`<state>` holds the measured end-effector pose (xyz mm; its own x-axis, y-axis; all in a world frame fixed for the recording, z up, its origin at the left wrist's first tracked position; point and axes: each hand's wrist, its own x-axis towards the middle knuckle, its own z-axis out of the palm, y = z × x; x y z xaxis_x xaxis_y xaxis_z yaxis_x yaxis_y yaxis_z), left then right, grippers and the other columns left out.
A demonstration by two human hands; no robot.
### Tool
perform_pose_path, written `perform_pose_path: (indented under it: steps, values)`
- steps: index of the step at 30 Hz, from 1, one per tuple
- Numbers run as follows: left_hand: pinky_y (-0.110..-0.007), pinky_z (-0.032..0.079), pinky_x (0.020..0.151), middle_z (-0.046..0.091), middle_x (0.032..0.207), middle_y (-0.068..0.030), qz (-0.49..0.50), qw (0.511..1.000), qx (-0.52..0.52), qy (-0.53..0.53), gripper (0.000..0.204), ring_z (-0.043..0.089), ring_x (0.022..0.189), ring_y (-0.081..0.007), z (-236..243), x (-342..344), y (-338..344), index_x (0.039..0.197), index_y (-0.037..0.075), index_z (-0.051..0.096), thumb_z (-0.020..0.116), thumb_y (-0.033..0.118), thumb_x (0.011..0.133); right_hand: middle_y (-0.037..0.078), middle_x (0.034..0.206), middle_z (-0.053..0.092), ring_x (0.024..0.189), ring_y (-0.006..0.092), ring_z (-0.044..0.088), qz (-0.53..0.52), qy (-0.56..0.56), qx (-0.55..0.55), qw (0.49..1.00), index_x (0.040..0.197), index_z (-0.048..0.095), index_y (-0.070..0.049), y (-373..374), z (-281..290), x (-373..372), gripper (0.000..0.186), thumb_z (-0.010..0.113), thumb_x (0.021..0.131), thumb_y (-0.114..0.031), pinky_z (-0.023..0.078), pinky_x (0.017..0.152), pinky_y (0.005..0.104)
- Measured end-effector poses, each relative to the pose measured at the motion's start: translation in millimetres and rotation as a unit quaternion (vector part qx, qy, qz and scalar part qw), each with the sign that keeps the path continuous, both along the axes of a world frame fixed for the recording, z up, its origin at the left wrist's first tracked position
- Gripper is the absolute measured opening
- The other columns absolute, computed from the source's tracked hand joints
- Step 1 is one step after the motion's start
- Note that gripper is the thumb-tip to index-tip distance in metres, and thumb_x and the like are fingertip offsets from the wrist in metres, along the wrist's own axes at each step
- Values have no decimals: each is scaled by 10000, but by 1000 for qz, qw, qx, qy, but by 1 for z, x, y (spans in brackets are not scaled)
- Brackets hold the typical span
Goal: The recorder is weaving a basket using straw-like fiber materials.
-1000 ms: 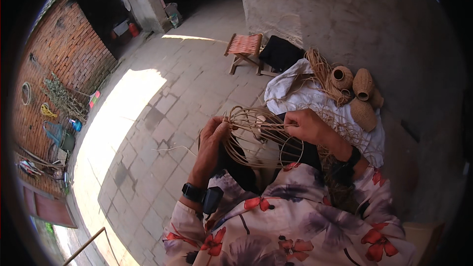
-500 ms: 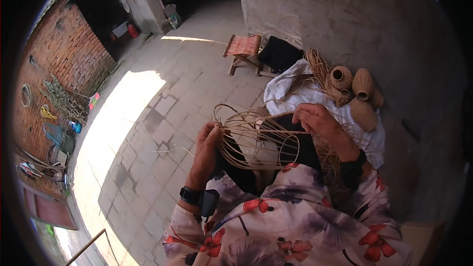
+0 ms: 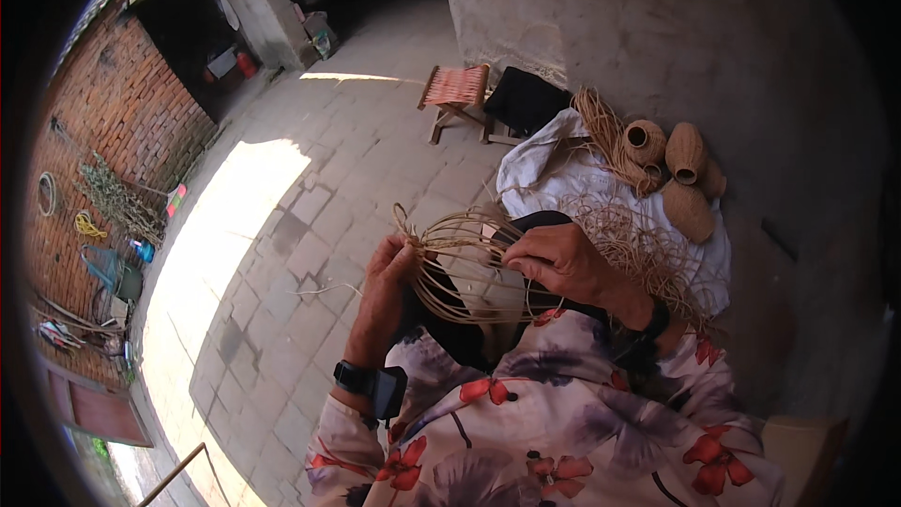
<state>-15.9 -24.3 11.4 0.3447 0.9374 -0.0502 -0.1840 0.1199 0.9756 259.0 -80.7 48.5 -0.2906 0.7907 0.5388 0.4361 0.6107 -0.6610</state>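
An openwork basket frame (image 3: 457, 304) of thin tan wicker strands lies sideways over my lap, its strands bowed outward between my hands. My left hand (image 3: 386, 274) is closed round the gathered end, where a small loop stands up. With thumb and fingers pinched together, my right hand (image 3: 556, 261) holds a strand at the frame's upper right side. That hand hides part of the frame's right end. One loose strand sticks out to the left of my left hand.
On the right, a white sack (image 3: 539, 172) lies under loose wicker strands (image 3: 627, 239) and several finished woven pots (image 3: 686, 152). Beyond it stand a folding stool (image 3: 455, 86) and a black cushion (image 3: 527, 99) by a wall. A brick wall (image 3: 131, 103) is at far left.
My right hand has moved left and slightly down, from holding a strand out past the frame to the frame's side. My left hand keeps its hold, and the loop above it has turned more upright.
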Motion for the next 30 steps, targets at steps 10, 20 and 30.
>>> perform_pose_path:
  steps: [10, 20, 30]
  values:
    - [-242, 430, 808, 670, 988, -42, -8, 1000, 13, 0, 163, 532, 836, -89, 1, 1, -3, 1074, 77, 541, 537, 221, 998, 81, 906, 641, 863, 247, 630, -37, -38, 38, 998, 876, 681, -92, 21, -5, -19, 117, 662, 769, -47, 489, 736, 375]
    - [-236, 436, 800, 660, 1006, -34, -32, 999, 0, -12, 137, 536, 865, -76, 10, 6, -8, 1084, 76, 526, 526, 189, 1005, 48, 1061, 592, 1017, 240, 565, 106, -244, 135, 954, 964, 659, -143, 72, 4, -34, 250, 738, 729, -115, 418, 872, 390]
    - [-247, 419, 824, 648, 1019, -32, -35, 998, 44, 8, 168, 534, 892, -89, 3, 7, -4, 1102, 65, 538, 516, 203, 1008, 56, 936, 570, 929, 237, 553, 96, -275, 239, 926, 869, 595, -66, 80, 1, -56, 139, 661, 761, -121, 418, 801, 368]
